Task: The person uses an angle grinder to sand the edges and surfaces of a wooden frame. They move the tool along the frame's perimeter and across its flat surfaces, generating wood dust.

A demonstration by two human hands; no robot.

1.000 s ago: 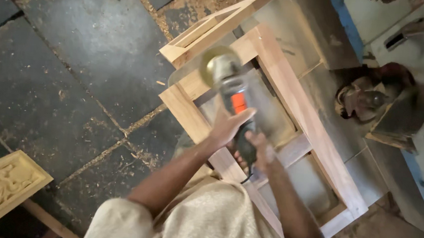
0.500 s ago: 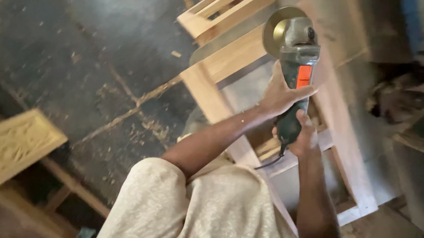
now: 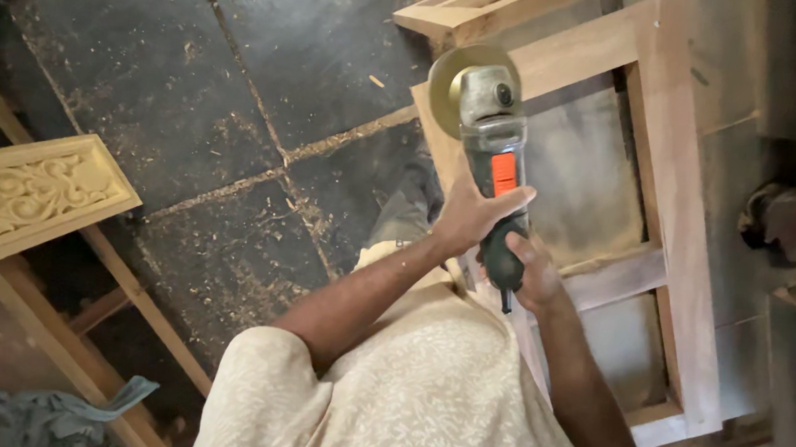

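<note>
I hold an angle grinder (image 3: 490,132) with a grey body, an orange switch and a round yellowish sanding disc at its far end. My left hand (image 3: 470,214) grips the middle of its body. My right hand (image 3: 527,272) wraps the dark rear handle, where the cord comes out. The disc sits over the upper left corner of a pale wooden frame (image 3: 677,178) lying flat on the floor. Whether the disc touches the wood cannot be told.
A carved wooden panel (image 3: 31,193) rests on wooden rails at the left, with a blue-grey cloth (image 3: 63,410) below it. A second wooden frame piece (image 3: 474,5) lies at the top. The dark stone floor (image 3: 238,100) carries sawdust. Dark clutter (image 3: 790,223) sits at the right.
The view has swung, so the frame now appears more upright and the carved panel higher at the left. The grinder has come down from a raised position to the frame's corner. Both hands keep their grip.
</note>
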